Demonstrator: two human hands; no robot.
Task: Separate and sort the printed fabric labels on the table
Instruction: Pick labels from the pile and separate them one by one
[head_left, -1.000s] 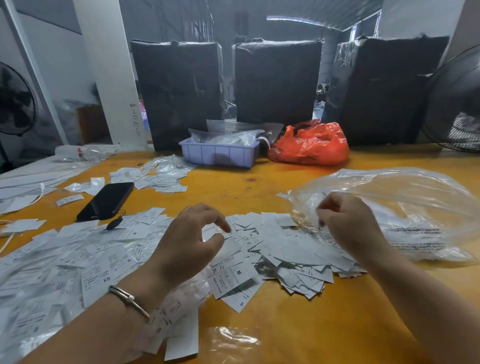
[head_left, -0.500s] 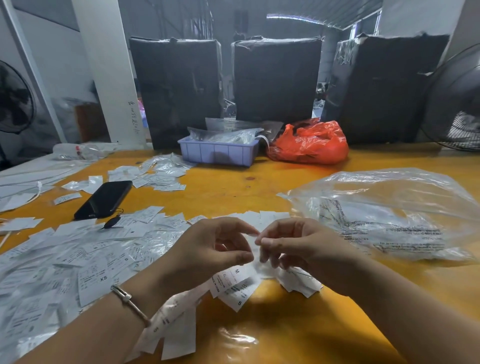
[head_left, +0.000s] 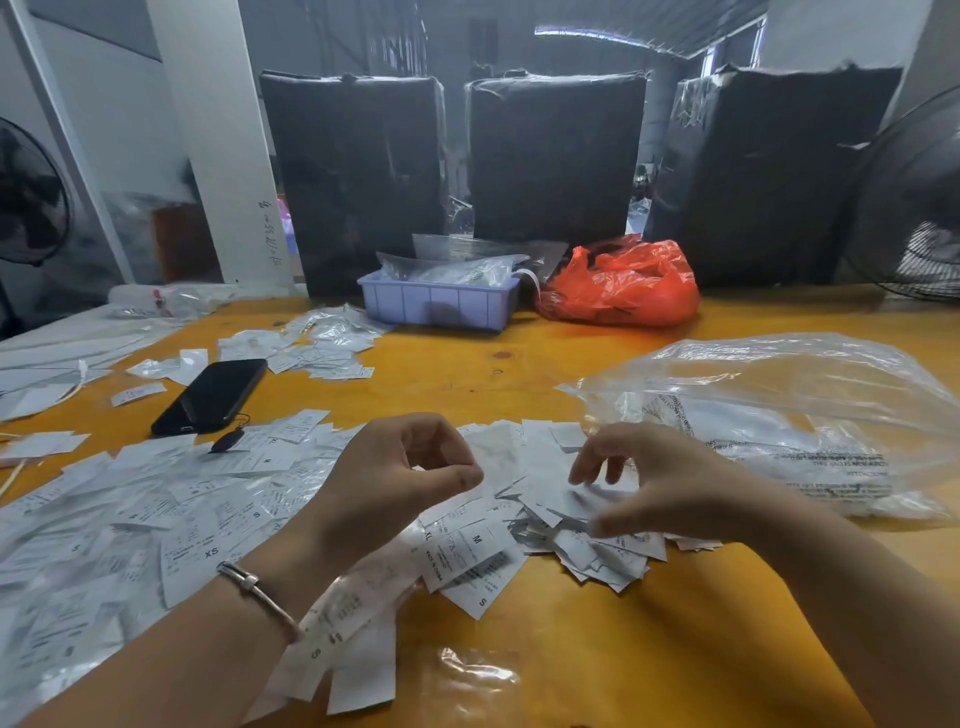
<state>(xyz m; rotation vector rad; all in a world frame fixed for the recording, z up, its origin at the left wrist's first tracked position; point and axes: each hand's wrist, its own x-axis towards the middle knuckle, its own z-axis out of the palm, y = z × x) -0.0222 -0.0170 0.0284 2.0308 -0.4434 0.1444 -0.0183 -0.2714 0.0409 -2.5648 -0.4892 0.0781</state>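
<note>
I kept both hands low over the heap of labels (head_left: 550, 499) at the near middle of the yellow table (head_left: 649, 649), so I could pick from it. My left hand (head_left: 395, 478) was curled, thumb near forefinger; whether it pinched anything I cannot tell. My right hand (head_left: 660, 483) hovered, fingers loosely spread, holding nothing. The labels lay flat, long axes pointing every way.

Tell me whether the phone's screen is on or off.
Off. The phone lies flat on the table beside the labels, its screen uniformly black.
</note>
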